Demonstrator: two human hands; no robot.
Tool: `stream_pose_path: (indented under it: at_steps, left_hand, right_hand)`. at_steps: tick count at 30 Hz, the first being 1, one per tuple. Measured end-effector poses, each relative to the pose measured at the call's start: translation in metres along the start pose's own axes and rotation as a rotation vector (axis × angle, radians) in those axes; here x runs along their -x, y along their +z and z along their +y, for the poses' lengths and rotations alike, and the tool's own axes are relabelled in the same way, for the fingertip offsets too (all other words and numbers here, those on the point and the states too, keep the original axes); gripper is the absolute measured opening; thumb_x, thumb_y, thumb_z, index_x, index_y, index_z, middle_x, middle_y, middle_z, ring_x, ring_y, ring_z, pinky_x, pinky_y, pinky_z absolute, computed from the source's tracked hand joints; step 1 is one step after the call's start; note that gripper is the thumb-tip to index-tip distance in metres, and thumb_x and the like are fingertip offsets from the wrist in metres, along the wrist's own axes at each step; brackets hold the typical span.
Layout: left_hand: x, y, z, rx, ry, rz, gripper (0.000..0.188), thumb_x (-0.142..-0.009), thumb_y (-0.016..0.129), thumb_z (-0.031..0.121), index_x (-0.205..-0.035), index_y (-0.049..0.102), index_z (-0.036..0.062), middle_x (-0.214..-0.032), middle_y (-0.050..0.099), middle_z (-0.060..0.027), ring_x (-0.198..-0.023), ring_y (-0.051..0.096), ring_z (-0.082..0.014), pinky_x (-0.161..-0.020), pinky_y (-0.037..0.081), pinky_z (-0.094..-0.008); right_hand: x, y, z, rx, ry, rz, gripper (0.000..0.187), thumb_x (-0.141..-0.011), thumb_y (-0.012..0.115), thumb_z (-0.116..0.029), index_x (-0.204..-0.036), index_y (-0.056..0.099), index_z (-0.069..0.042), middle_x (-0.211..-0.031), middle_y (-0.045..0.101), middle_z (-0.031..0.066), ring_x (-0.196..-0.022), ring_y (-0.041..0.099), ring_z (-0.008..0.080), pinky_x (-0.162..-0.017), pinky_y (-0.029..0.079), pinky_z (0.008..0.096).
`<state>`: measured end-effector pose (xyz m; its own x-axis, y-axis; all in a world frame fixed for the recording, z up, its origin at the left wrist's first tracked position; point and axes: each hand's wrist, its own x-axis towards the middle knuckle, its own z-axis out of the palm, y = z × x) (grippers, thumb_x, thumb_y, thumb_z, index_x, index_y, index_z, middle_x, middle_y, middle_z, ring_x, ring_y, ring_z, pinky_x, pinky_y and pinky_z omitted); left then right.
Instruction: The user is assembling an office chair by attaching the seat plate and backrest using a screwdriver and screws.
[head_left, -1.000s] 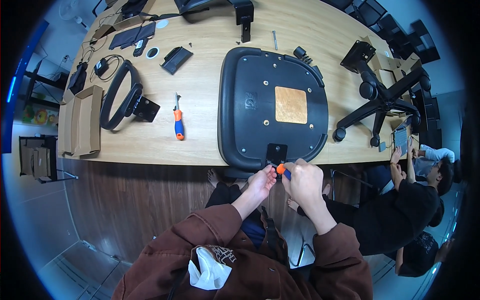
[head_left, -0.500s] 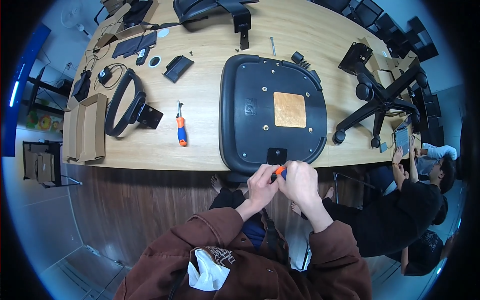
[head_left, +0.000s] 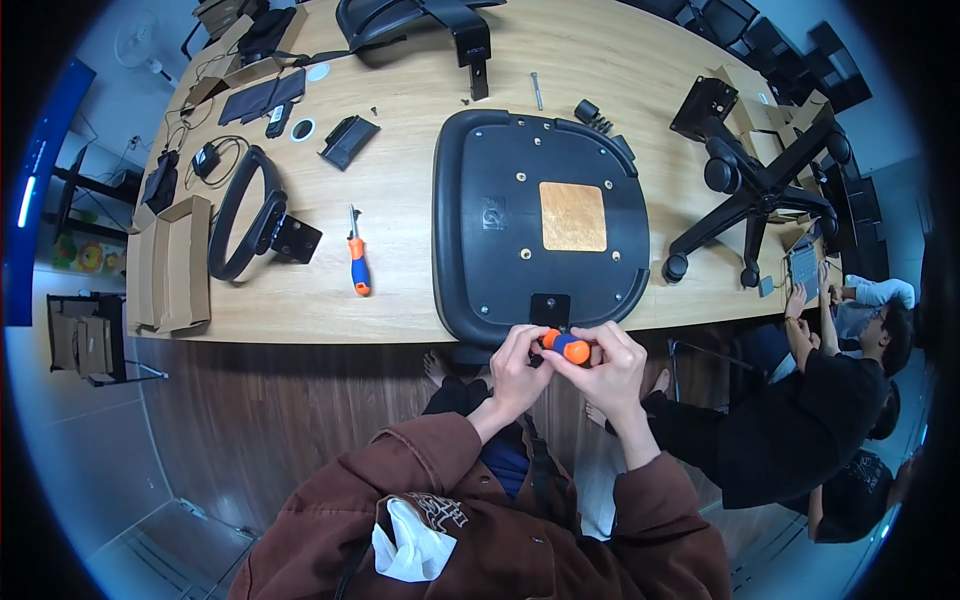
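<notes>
Seat (head_left: pixel 515 235) on table (head_left: pixel 395 200), one screwdriver (head_left: pixel 359 268) to its left, wheeled base (head_left: pixel 762 195) right

Held orange-and-blue screwdriver (head_left: pixel 572 349) seen nearly end-on; shaft and tip hidden. Lower end of black bracket (head_left: pixel 550 306) covered by left hand (head_left: pixel 517 378) and right hand (head_left: pixel 612 374). Black curved frame (head_left: pixel 472 40) cut by upper edge. Loose screw (head_left: pixel 374 110): thread too small to resolve.

Light-wood table (head_left: pixel 390 200) from 9 through 12 to 3 o'clock. Dark wood-plank floor (head_left: pixel 300 420) at 8, pale wall (head_left: pixel 80 430) beyond it. Black-framed stand (head_left: pixel 80 345) at 9. White fan (head_left: pixel 135 45), 10. Black chairs (head_left: pixel 725 18), 1. Bluish wall (head_left: pixel 892 135), 2. Bright light strips (head_left: pixel 885 530), 4.
</notes>
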<state>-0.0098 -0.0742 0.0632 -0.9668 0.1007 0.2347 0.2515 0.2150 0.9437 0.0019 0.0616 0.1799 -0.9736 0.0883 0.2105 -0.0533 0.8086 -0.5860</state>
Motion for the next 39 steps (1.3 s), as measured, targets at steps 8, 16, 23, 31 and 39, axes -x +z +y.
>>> stream_pose_path:
  at_steps: [8,16,23,31,39]
  left_hand:
    - [-0.003,-0.007,0.002,-0.037,0.108,-0.034,0.044,-0.074,0.080,-0.003,-0.117,0.070,0.0033,-0.106,0.070,-0.0148,-0.084,0.071,-0.0289,-0.071,0.059,-0.0357]
    - [0.041,-0.002,0.017,1.295,-1.174,-0.289,0.040,-0.108,0.057,0.042,-0.117,0.065,0.0031,-0.097,0.066,-0.0041,-0.076,0.066,-0.0129,-0.064,0.053,-0.0276]
    - [0.018,0.008,0.031,1.550,-1.231,-0.351,0.043,-0.112,0.039,0.049,-0.130,0.057,0.0137,-0.118,0.066,-0.0019,-0.107,0.064,-0.0143,-0.096,0.051,-0.0370]
    - [0.024,0.008,0.003,1.951,-1.054,-0.452,0.041,-0.113,0.039,0.046,-0.131,0.056,0.0142,-0.125,0.065,-0.0026,-0.116,0.064,-0.0156,-0.105,0.049,-0.0381]
    - [0.011,-0.004,0.034,1.668,-1.262,-0.320,0.052,-0.109,0.037,0.062,-0.133,0.055,0.0192,-0.120,0.064,0.0028,-0.105,0.064,-0.0102,-0.094,0.051,-0.0314]
  right_hand:
    - [-0.003,-0.012,-0.008,-0.208,-0.151,-0.133,0.033,-0.078,0.082,-0.004,-0.110,0.072,-0.002,-0.107,0.072,0.0152,-0.103,0.068,0.0344,-0.093,0.054,0.0410]
    - [0.015,-0.012,-0.008,-0.100,-0.059,-0.058,0.035,-0.075,0.085,-0.002,-0.108,0.075,-0.002,-0.110,0.075,0.0172,-0.098,0.071,0.0318,-0.086,0.057,0.0379]
    - [0.013,-0.013,-0.022,-0.034,-0.075,-0.115,0.039,-0.076,0.077,0.005,-0.114,0.073,-0.002,-0.114,0.073,0.0166,-0.099,0.068,0.0328,-0.086,0.056,0.0393]
    - [0.003,-0.008,-0.015,-0.144,-0.075,-0.141,0.042,-0.072,0.080,0.004,-0.113,0.072,-0.001,-0.110,0.075,0.0155,-0.102,0.070,0.0314,-0.090,0.056,0.0379]
    - [0.019,0.016,-0.018,-0.146,0.025,0.076,0.039,-0.071,0.090,-0.004,-0.105,0.070,0.002,-0.099,0.074,0.0165,-0.091,0.070,0.0270,-0.082,0.056,0.0353]
